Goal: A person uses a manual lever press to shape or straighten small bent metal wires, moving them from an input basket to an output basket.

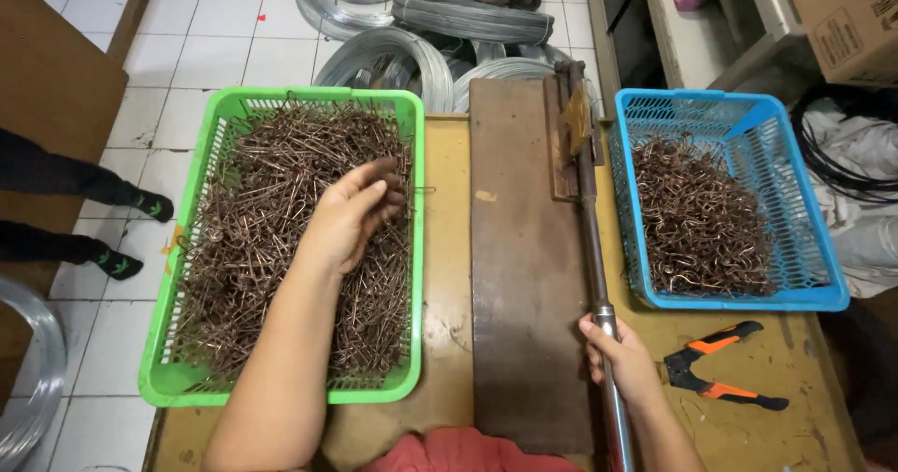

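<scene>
Head view: right hand [625, 360] fingers wrapped round lever [595, 275], long axis pointing away; left hand [351, 215] loosely clutching wires [271, 238].

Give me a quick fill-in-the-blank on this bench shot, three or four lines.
1. The left hand reaches into the ____ basket of copper wire pieces.
2. The right hand grips the metal ____ of the bending jig.
3. The bent hooks lie in the ____ basket.
4. The orange-handled ____ lie beside the right hand.

Missing: green; lever; blue; pliers
</scene>
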